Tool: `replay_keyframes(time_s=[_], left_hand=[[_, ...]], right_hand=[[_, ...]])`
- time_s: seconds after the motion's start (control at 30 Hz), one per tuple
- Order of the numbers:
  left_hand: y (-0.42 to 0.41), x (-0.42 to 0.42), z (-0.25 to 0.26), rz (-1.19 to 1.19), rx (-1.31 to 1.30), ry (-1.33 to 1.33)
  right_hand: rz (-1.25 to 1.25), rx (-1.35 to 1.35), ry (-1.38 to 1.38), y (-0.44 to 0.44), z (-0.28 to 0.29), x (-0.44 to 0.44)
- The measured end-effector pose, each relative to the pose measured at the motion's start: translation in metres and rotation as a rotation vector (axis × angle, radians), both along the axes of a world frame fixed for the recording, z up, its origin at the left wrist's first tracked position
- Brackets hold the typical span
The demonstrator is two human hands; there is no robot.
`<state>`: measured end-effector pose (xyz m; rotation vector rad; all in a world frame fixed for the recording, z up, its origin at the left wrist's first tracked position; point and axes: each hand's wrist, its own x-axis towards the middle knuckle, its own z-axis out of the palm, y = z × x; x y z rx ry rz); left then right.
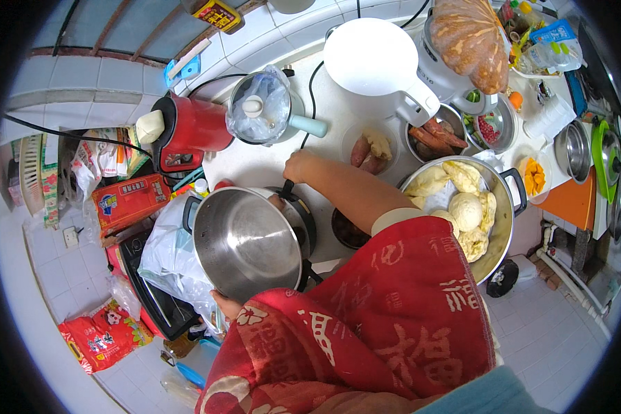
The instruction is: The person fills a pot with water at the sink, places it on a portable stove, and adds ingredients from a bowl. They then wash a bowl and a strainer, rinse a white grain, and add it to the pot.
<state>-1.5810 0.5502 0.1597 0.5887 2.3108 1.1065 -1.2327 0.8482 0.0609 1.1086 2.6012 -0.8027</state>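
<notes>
My left hand (226, 305) holds the lower rim side of a steel pot (253, 243) that is tilted, its inside showing. Across the counter reaches my right arm; my right hand (298, 166) is at a black cord and plug beside the pot, its fingers mostly hidden from above. Near that hand stands a lidded small pot with a pale green handle (308, 126). Below my forearm a dark round pan (349, 233) shows in part. To the right is a two-handled pot (508, 243) with pale dough pieces (466, 211) inside. A red patterned cloth (383, 310) covers my front.
A red kettle (199, 124) stands back left, a white pitcher (371, 57) at the back. Bowls of sweet potatoes (437, 138), ginger (376, 144) and orange pieces (534, 177) line the right side. A white plastic bag (178, 248) and a black-topped oven (155, 290) lie left.
</notes>
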Motion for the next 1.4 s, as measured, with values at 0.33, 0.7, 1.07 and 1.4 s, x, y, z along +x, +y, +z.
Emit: replay_keyframes(time_s=[0.33,0.7,1.07,1.4], left_hand=[[0.012,0.049,0.030,-0.047,0.046,-0.064],[-0.014,-0.024,-0.019,-0.024,0.062,-0.136],[-0.010,-0.008,-0.004,0.023,0.099,-0.378],[-0.011,-0.013,-0.006,0.061,0.097,-0.400]], right_hand=[[0.043,-0.058,-0.097,0.001,0.004,0.001],[0.128,0.099,0.073,-0.005,-0.004,0.007],[0.128,-0.038,0.035,-0.002,0.007,0.011],[0.141,-0.006,0.077,0.002,0.003,0.012]])
